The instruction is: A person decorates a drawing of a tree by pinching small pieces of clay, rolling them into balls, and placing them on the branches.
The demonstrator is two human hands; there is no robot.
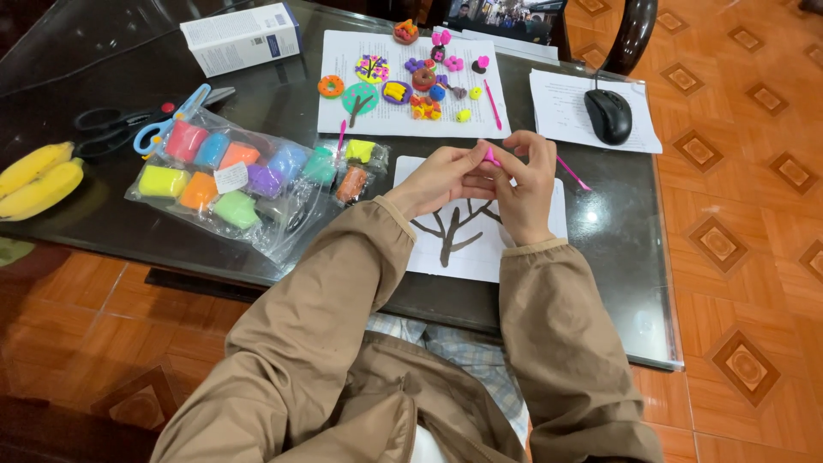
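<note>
My left hand (441, 178) and my right hand (525, 184) meet above a white sheet (480, 249) that bears a brown clay tree (453, 230). Between the fingertips of both hands sits a small pink piece of clay (491, 158). A thin pink modelling stick (573, 173) pokes out to the right from behind my right hand; whether that hand grips it I cannot tell. Both sleeves are tan.
A plastic bag of coloured clay blocks (227, 176) lies at the left, with blue-handled scissors (159, 124), bananas (39, 177) and a white box (242, 36). A paper with small clay figures (411, 81) lies further back. A black mouse (608, 114) rests on paper at the right.
</note>
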